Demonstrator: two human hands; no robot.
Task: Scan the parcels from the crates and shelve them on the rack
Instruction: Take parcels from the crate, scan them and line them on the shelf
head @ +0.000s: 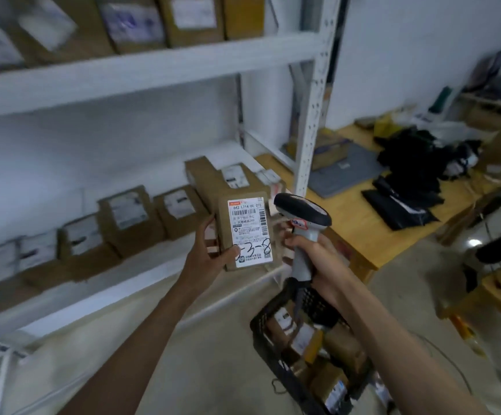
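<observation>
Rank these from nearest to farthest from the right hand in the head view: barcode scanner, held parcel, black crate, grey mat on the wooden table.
1. Barcode scanner: gripped in the right hand.
2. Held parcel: just left, in the left hand.
3. Black crate: below, on the floor.
4. Grey mat: beyond, on the wooden table.

Left arm: bare, reached up and forward from the lower left of the view, forearm nearly straight.
Left hand [206, 253]: palm turned toward the right, held a parcel [244, 232] upright from its left side; thumb [232, 252] lay across the front of the label, fingers wrapped behind, mostly hidden.
Right arm: bare, entered from the lower right corner, rising toward the centre of the view.
Right hand [312, 253]: fist closed round the grip of a scanner [303, 217], knuckles to the left, scanner head above the hand and just beside the parcel.
Spacing: hands near each other, level, not touching.
</observation>
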